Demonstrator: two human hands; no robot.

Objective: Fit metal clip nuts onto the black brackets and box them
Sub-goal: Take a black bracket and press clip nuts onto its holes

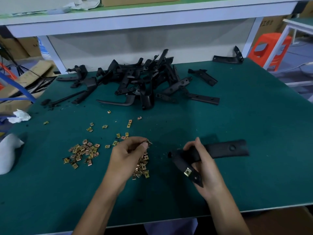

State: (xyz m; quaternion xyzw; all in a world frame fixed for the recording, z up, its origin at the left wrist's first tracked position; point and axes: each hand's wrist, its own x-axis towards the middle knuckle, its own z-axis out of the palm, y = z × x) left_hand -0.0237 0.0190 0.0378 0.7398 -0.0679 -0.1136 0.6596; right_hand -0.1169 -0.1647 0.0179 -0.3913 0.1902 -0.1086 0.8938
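- Left hand (128,154) pinches a brass-coloured metal clip nut (148,142).
- Right hand (204,168), fingers curled, grips an angled black plastic bracket (225,148).
- Brown cardboard box (140,1) above: contents hidden.

- counter (237,116) is dark teal-green
- brackets (140,78) all plain black
- clip nuts (83,152) brassy gold, some coppery
- stool (269,48) bright orange-red

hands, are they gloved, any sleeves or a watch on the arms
No gloves on the left hand or right hand; no rings, watch or wristband show. Both forearms are uncovered to the frame's edge, so no sleeves are in view.
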